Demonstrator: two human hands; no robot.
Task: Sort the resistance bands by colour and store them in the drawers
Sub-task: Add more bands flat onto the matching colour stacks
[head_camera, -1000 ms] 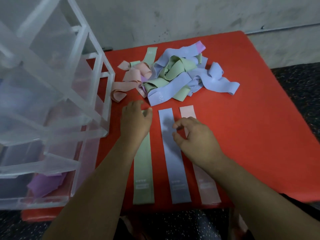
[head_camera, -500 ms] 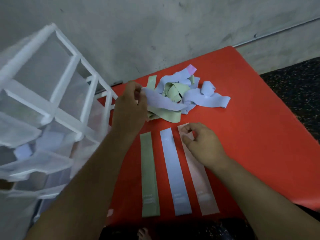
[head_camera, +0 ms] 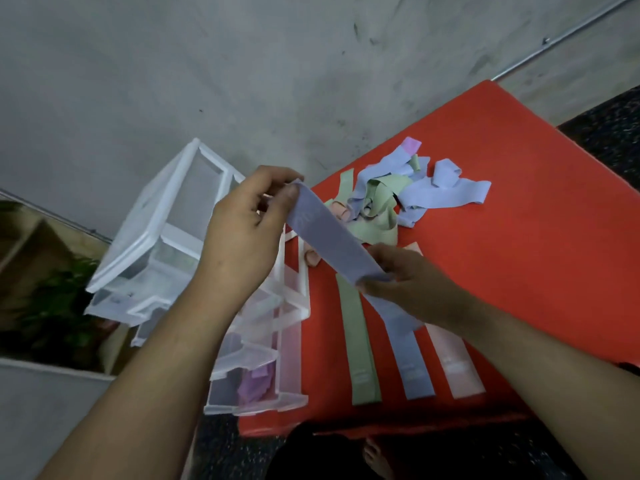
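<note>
A blue band [head_camera: 329,237] is held taut in the air above the left part of the red table [head_camera: 519,220]. Its long axis runs on a slant, from far left down to near right. The left hand [head_camera: 242,233] pinches the far end between thumb and curled fingers. The right hand [head_camera: 408,271] clamps the near end, fingers folded round it.

Beneath them, three bands lie flat and side by side at the near edge, apart from each other, each pointing lengthwise from near to far: a green strip [head_camera: 356,344] on the left, a blue strip [head_camera: 408,355] in the middle, a pink strip [head_camera: 453,362] on the right. The right hand covers the blue strip's far end.

Farther back sits a tangled pile [head_camera: 398,195] of blue, green and pink bands. A clear drawer unit [head_camera: 166,237] stands at the table's left edge, with a purple band [head_camera: 254,384] in its nearest drawer.
</note>
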